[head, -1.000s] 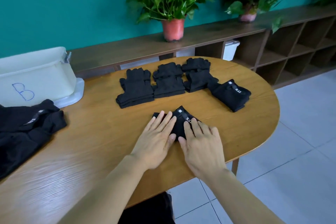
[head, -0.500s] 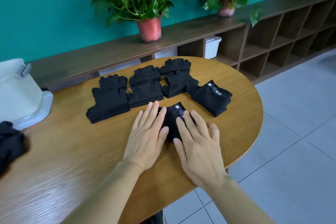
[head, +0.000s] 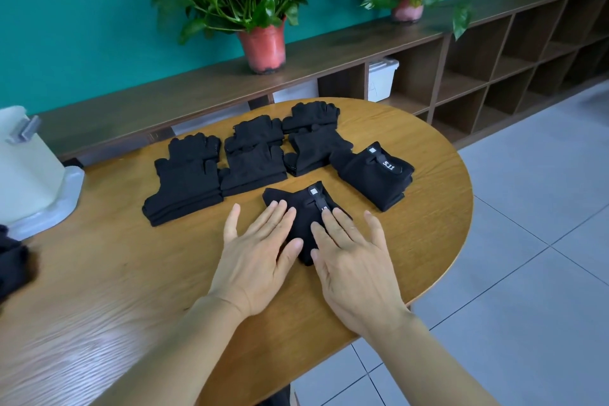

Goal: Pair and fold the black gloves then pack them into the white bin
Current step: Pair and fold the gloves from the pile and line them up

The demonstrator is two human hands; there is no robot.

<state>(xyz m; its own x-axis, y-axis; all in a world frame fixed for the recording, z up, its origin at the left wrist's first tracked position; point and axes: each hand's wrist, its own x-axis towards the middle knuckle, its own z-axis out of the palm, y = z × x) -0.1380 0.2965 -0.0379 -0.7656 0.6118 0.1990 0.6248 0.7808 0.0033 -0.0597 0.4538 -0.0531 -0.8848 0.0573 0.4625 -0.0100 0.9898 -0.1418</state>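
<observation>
A folded black glove pair [head: 304, 214] with a small white tag lies on the wooden table [head: 131, 290] in front of me. My left hand [head: 260, 250] lies flat with straight fingers on its left side. My right hand [head: 354, 257] presses flat on its right side. Behind it sit three stacks of paired black gloves [head: 188, 175], [head: 255, 160], [head: 313, 138], and a folded pair marked 5.11 [head: 374, 175] to the right. The white bin [head: 29, 171] stands at the table's far left edge. More black gloves [head: 13, 257] lie at the left edge, cut off.
A long wooden shelf [head: 461, 53] runs along the teal wall behind the table, with two potted plants [head: 263, 43], [head: 407, 6] on top and a white box [head: 382, 77] in a cubby. The table's rounded edge drops to grey tiled floor [head: 527, 273] on the right.
The view has swung right, so the white bin and loose gloves slid toward the left edge. Both hands stay flat on the folded pair, now spread slightly further apart.
</observation>
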